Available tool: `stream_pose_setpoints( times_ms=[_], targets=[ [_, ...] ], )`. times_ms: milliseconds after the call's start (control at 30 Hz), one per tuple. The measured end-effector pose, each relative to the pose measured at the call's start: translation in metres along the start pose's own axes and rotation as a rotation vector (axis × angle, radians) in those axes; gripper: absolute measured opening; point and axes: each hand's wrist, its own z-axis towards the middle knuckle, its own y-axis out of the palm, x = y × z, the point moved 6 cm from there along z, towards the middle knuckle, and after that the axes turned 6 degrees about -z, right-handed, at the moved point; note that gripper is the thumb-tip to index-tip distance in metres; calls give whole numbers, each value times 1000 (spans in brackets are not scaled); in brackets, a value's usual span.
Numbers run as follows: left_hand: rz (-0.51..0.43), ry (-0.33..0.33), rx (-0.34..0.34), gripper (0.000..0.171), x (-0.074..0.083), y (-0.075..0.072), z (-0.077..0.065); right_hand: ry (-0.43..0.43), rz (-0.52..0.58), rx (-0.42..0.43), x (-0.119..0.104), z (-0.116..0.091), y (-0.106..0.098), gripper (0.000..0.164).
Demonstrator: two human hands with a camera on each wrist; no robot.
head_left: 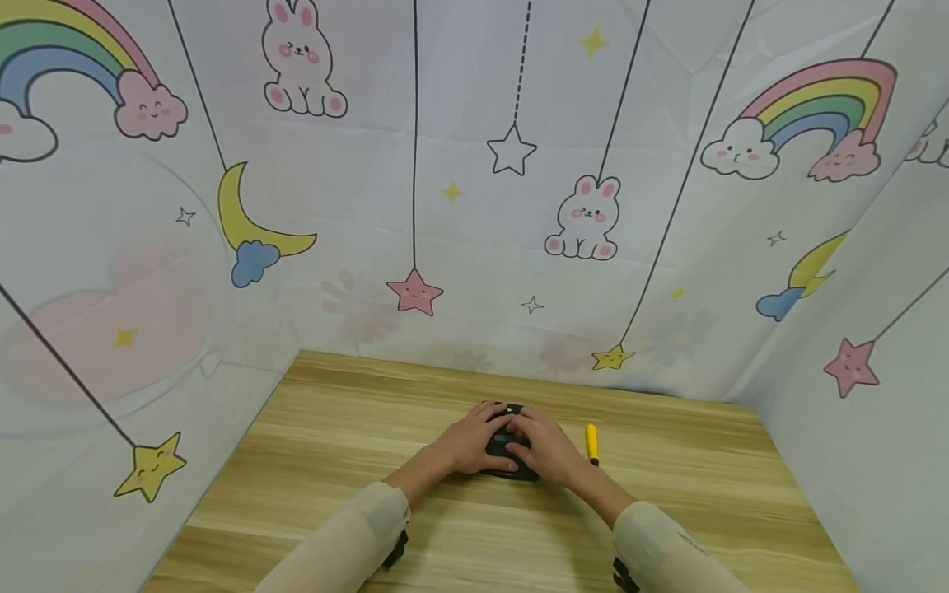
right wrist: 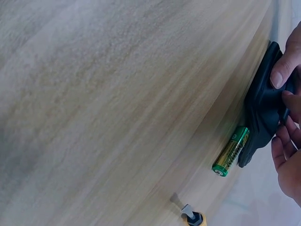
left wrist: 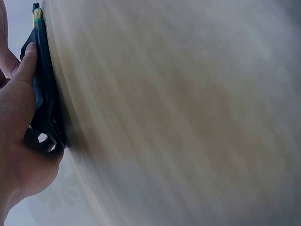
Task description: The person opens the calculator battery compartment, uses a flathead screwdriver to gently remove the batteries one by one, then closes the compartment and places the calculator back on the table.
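A black plastic device [head_left: 501,449] with a moulded, angular body lies on the wooden table, partly covered by both hands. My left hand [head_left: 469,443] grips its left side, with the thumb along the near edge and the fingers reaching over the top. My right hand [head_left: 550,449] holds it from the right, its bent fingers [right wrist: 280,143] at the top of the body. Hidden under the fingers is the part they work on. Close beside the device's right edge lies a green and gold AA battery [right wrist: 230,151].
To the right of the hands, a screwdriver with a yellow handle [head_left: 591,442] lies on the wooden table [head_left: 334,461]. White cloth walls [head_left: 474,231] printed with rabbits, stars and rainbows enclose the table at the back and sides.
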Motion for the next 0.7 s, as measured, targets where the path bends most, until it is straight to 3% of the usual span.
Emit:
stream_pose_setpoints(
  times_ms=[700],
  targets=[
    [-3,20,5,92,1,0,0,48,18,-20,2,0,4,16]
  ],
)
